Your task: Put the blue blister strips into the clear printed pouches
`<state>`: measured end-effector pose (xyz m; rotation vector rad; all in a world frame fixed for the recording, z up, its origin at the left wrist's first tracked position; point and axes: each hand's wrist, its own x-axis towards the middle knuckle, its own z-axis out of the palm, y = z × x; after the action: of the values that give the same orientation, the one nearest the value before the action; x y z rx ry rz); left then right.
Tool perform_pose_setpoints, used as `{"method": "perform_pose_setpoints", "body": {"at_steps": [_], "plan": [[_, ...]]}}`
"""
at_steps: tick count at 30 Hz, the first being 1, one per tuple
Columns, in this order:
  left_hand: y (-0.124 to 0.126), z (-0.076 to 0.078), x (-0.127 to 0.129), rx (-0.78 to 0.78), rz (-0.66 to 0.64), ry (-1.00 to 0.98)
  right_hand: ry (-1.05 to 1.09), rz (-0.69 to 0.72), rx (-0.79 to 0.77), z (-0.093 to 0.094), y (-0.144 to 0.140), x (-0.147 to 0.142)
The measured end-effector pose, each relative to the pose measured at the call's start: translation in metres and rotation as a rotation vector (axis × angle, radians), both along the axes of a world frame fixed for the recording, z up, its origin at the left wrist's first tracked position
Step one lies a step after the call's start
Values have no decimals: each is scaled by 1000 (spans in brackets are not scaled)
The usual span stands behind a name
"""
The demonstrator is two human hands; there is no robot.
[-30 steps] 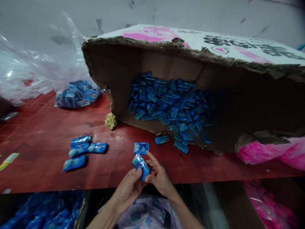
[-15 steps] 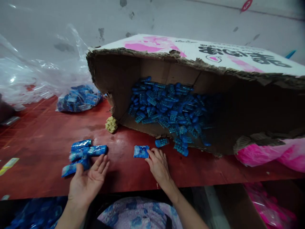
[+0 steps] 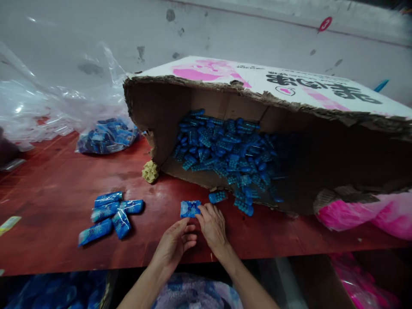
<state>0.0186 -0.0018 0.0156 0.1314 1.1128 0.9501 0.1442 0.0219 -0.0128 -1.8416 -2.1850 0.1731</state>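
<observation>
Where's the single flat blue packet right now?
In the head view, the flat blue packet lies on the red table at centre, touched by the right hand, just before the tipped cardboard box.

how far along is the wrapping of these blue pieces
Early, by the look of it. Done: five wrapped packets lie grouped on the red table. In hand: the right hand touches a small blue wrapper, with the left hand just beside it. Left: a big heap of loose blue pieces fills the tipped carton.
</observation>
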Motion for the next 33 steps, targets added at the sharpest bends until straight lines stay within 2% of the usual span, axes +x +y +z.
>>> {"method": "perform_pose_setpoints", "body": {"at_steps": [6, 11, 14, 17, 20, 22, 24, 29, 33], "plan": [[-1, -4, -6, -44, 36, 60, -15, -17, 1, -3, 13, -7], [-1, -3, -4, 19, 53, 104, 65, 23, 38, 11, -8, -3], [1, -3, 0, 61, 56, 106, 246, 93, 73, 20, -25, -2], [2, -6, 2, 83, 87, 152, 544, 12, 42, 18, -28, -1], [2, -11, 2, 127, 80, 188, 847, -105, -167, 8, -20, 0], [2, -14, 3, 163, 85, 219, 934, -96, -302, 2, -17, -2], [2, -18, 5, 189, 96, 235, 952, -89, -331, -1, -19, -6], [1, -18, 13, 193, 129, 213, 951, -157, -217, 2, -29, -17], [1, -11, 7, 173, -1, 91, 894, -129, -209, 11, -28, -12]]}}
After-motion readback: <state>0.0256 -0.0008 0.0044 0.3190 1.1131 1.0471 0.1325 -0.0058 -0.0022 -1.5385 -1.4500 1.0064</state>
